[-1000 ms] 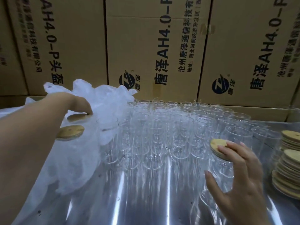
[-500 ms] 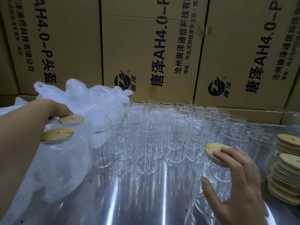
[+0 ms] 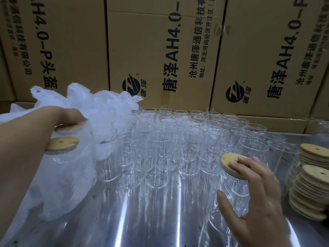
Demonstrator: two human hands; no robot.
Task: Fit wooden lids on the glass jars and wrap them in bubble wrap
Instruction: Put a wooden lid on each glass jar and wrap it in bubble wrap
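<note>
Wooden lid (image 3: 229, 163) sits on a front-row glass jar (image 3: 236, 188) at the right of the desk (image 3: 142, 220). The right grip (image 3: 258, 193) rests on it, fingers straight, thumb spread. Open jars (image 3: 178, 139) stand in rows mid-desk. The left grip (image 3: 71, 115) reaches onto bubble wrap (image 3: 99, 104) beside two lidded jars (image 3: 62, 143); its finger state cannot be told. Lid stacks (image 3: 315, 173) stand far right.

The single head camera looks forward and down, close over the table (image 3: 160, 220).

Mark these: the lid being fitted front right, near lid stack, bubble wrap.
Lid being fitted (image 3: 228, 157), head view, bare wood beside fingers.
Near lid stack (image 3: 313, 172), head view, top lid's face.
Bubble wrap (image 3: 106, 104), head view, crumpled top.
</note>
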